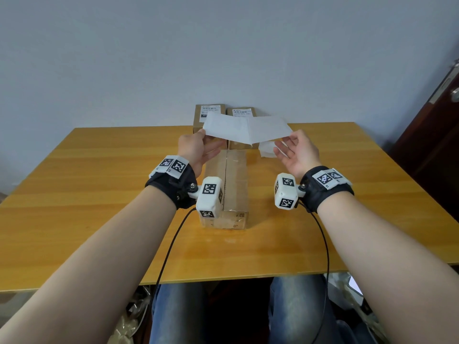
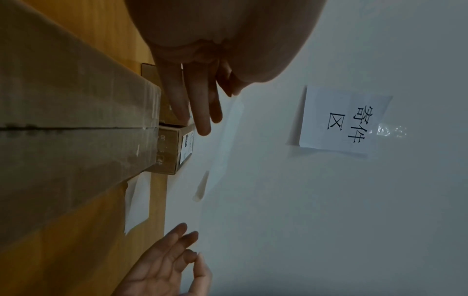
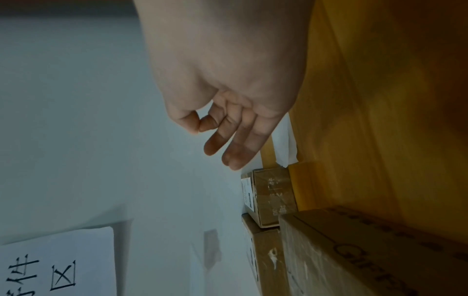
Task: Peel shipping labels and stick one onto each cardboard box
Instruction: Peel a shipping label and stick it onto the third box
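Between both hands, white label sheet point(image 1: 246, 131) held up over bench point(image 1: 99, 184), creased at middle. Left hand point(image 1: 196, 151) pinches left corner with thumb and forefinger, other fingers point(image 2: 200, 104) straight. Right hand point(image 1: 298, 151) pinches right edge, thumb against forefinger; remaining fingers point(image 3: 235, 152) loosely spread. Below fingers: long box point(image 1: 231, 184), top bare. Beyond fingers: two small boxes point(image 1: 210, 115) side by side, each labelled. Just under right fingers: white scrap point(image 1: 267, 150) on bench.
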`<action>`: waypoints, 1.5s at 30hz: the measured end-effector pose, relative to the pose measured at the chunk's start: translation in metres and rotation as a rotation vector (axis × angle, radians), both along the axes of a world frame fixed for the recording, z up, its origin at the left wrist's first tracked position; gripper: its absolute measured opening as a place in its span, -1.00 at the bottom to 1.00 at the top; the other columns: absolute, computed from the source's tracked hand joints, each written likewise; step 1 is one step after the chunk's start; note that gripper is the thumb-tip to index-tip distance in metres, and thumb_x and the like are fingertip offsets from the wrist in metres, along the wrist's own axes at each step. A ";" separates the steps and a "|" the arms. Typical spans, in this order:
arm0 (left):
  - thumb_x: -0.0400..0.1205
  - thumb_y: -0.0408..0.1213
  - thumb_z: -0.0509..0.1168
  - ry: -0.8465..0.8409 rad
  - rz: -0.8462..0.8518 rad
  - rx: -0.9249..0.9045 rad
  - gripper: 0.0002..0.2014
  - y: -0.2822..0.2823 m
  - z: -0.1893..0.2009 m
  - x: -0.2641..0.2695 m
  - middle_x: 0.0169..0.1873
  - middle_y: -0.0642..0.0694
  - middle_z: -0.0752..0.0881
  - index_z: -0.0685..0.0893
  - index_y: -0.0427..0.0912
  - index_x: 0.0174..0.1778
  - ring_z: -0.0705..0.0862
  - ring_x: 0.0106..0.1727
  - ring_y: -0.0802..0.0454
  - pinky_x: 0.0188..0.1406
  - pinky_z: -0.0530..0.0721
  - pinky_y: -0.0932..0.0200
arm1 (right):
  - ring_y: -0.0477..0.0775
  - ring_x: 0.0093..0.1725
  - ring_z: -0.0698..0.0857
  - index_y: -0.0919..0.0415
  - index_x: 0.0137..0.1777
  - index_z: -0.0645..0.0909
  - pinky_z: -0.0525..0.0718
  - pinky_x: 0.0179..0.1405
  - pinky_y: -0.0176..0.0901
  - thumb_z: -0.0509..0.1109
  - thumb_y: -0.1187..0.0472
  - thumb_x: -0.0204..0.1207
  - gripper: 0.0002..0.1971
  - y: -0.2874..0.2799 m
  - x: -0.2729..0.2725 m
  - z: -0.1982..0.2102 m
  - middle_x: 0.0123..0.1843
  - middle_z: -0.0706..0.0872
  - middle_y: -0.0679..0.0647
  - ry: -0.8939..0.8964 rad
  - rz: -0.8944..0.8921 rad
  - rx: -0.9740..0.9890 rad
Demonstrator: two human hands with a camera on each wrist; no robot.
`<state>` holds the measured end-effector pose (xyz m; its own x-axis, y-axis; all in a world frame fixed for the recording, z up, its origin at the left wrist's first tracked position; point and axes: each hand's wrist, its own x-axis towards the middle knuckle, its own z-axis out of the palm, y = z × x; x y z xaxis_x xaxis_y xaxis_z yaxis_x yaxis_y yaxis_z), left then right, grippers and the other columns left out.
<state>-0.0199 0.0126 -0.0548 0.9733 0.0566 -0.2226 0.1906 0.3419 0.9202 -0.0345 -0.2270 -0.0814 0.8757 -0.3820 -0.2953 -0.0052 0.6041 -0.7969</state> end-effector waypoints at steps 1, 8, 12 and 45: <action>0.87 -0.32 0.10 0.005 0.007 -0.029 -0.73 -0.001 -0.001 0.001 0.14 -0.24 0.84 0.58 -0.39 0.36 0.90 -0.01 -0.14 0.11 0.85 -0.10 | 0.22 0.01 0.89 0.30 0.06 0.62 0.85 -0.17 -0.02 0.33 0.30 0.67 -0.92 -0.001 0.000 0.000 0.09 0.88 0.20 -0.009 0.001 0.018; 0.86 -0.32 0.13 -0.049 0.044 -0.061 -0.78 -0.016 -0.002 0.008 0.19 -0.32 0.81 0.66 -0.34 0.17 0.90 -0.03 -0.15 0.05 0.87 -0.10 | 0.24 -0.06 0.93 0.28 0.04 0.57 0.83 -0.33 -0.12 0.28 0.30 0.69 -0.93 -0.006 0.003 -0.010 0.01 0.90 0.19 0.053 -0.113 0.056; 0.87 -0.31 0.08 -0.027 0.064 -0.098 -0.74 -0.013 -0.001 0.014 0.12 -0.31 0.83 0.61 -0.37 0.27 0.90 -0.08 -0.15 -0.05 0.88 -0.10 | 0.25 -0.11 0.92 0.29 0.14 0.57 0.79 -0.45 -0.14 0.26 0.22 0.73 -0.85 -0.018 0.008 -0.029 0.07 0.89 0.22 0.113 -0.179 0.134; 0.76 0.05 0.28 0.085 -0.357 0.116 -0.68 -0.002 0.010 -0.004 -0.01 -0.19 0.74 0.65 -0.15 -0.07 0.77 0.12 -0.30 0.18 0.81 -0.30 | -0.39 -0.15 0.74 0.03 0.14 0.73 0.78 -0.20 -0.17 0.72 0.03 0.43 -0.66 0.066 0.018 0.039 0.16 0.81 -0.08 -0.324 0.561 -1.212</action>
